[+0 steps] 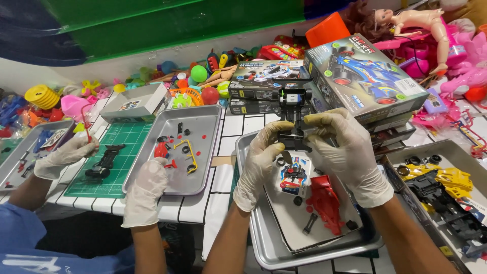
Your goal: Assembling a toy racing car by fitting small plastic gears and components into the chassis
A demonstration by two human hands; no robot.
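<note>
Both gloved hands are raised over the near metal tray (264, 253), and a black toy-car chassis (293, 117) is pinched between them: the left hand (261, 162) is closed on its left side with thumb and fingers, the right hand (347, 157) is closed on its right side. The chassis is held upright, clear of the tray, with a small motor-like block seated at its upper end.

Assembly appears to be only partly done — the frame is together, but no wheels or shell can be seen fitted. Below the hands, a red body shell (324, 203), a printed sticker sheet (293, 178) and a few small black parts lie loose in the tray, apparently not yet mounted.

To the left, another person's gloved hands (147, 190) are at work over a second tray (203, 122) and a green cutting mat (122, 137), where another black chassis lies. To the right, yellow and black parts (446, 185) sit in a third tray.

Farther back, model-car boxes (365, 76) are stacked — and beyond them, mixed toys and a doll (416, 20) crowd the wall.
</note>
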